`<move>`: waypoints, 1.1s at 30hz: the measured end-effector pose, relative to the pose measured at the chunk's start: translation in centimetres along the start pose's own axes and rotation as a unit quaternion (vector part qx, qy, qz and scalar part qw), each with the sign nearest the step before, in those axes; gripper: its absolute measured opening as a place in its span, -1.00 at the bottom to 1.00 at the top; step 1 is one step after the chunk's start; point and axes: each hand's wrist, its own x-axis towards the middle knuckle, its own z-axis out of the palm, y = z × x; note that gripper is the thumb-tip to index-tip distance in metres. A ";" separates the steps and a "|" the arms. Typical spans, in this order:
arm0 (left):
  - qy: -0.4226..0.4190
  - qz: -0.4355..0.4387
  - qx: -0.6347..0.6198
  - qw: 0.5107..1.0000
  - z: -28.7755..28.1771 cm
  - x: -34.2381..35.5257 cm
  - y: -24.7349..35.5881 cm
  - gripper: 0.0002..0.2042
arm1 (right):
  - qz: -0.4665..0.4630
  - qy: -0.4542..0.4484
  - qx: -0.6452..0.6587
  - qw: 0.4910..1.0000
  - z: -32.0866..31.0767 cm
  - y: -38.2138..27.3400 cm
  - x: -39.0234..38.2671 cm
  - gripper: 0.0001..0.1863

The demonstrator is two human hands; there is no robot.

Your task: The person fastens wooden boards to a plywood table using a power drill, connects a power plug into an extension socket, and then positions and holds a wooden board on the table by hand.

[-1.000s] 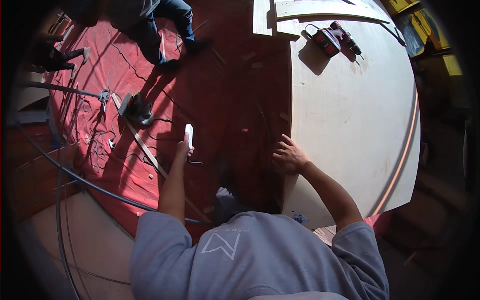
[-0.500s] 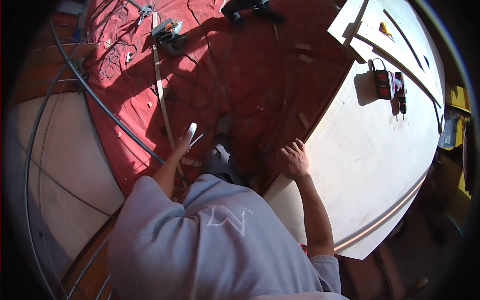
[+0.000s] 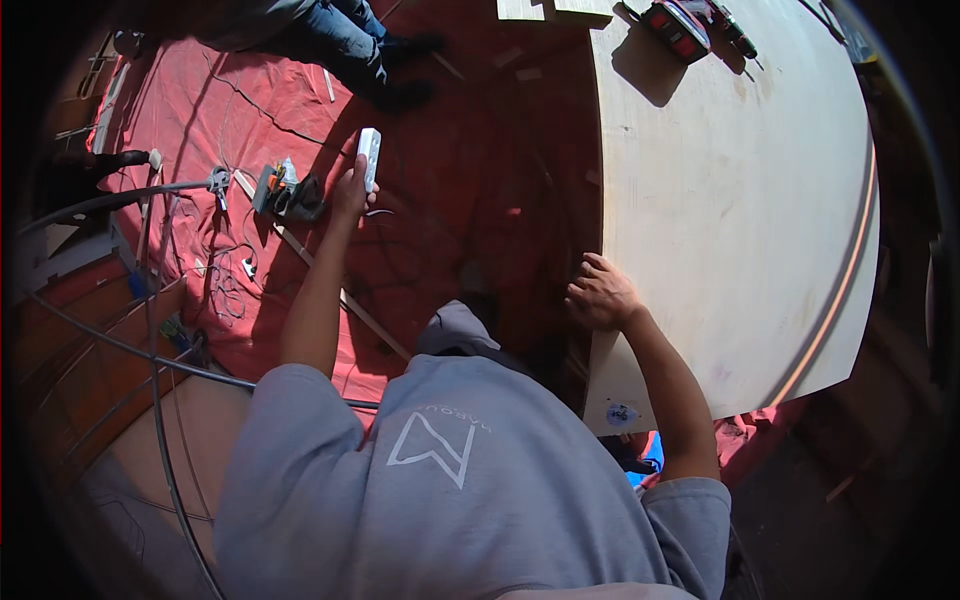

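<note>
My left hand (image 3: 352,190) is closed around a white power strip (image 3: 369,158), raised over the red sheet; a short pale length of cord curls below it. Along the near left edge of a big pale plywood board (image 3: 740,220), my right hand (image 3: 606,294) lies with its fingers curled over the rim. Part of those fingers is in shadow. At the board's far end stand a red and black box-shaped device (image 3: 676,30) and a drill (image 3: 733,30).
A red sheet (image 3: 180,130) covers the floor. On it lie a wooden strip (image 3: 375,325), tangled cables (image 3: 228,290) and a bag of tools (image 3: 290,190). Another person's jeans-clad legs (image 3: 340,45) are at the far left. Metal tubes (image 3: 160,360) cross on my left.
My left hand has moved the power strip forward and up. My right hand has curled more at the board's edge. The view has shifted, and the other person appears nearer.
</note>
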 end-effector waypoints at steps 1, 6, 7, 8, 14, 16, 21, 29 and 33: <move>-0.024 -0.005 0.022 0.999 0.6 -0.2 1.6 -0.36 | 0.013 -0.004 0.002 1.000 0.0 0.0 -0.2 -0.74; -0.061 0.005 0.036 0.997 0.3 -1.9 -1.5 -0.38 | 0.005 -0.058 -0.008 0.998 -0.3 -0.7 1.3 -0.75; -0.041 0.001 0.014 0.999 -0.1 -1.9 -3.4 -0.38 | 0.000 -0.057 -0.023 0.998 -0.1 -0.6 1.7 -0.73; -0.027 -0.005 -0.009 1.000 0.1 -2.4 -4.6 -0.38 | 0.004 -0.073 -0.029 0.997 0.5 -0.6 1.4 -0.73; 0.031 -0.068 -0.108 0.991 0.9 -4.2 -9.4 -0.35 | 0.031 -0.115 -0.030 0.992 0.1 -0.5 1.4 -0.70; 0.042 -0.089 -0.134 0.986 0.8 -5.5 -11.0 -0.45 | 0.037 -0.158 -0.039 0.986 -1.7 -1.4 2.6 -0.70; 0.091 -0.165 -0.203 0.961 -2.1 -7.5 -12.9 -0.64 | 0.152 -0.097 0.002 0.984 -0.8 -3.1 8.7 -0.66; 0.121 -0.175 -0.214 0.953 -5.0 -2.4 -5.3 -0.62 | 0.409 0.116 0.265 0.865 16.7 13.0 29.5 -0.49; 0.087 -0.121 -0.183 0.972 0.2 5.8 -4.3 -0.54 | 0.489 0.129 0.223 0.833 23.7 25.1 33.1 -0.50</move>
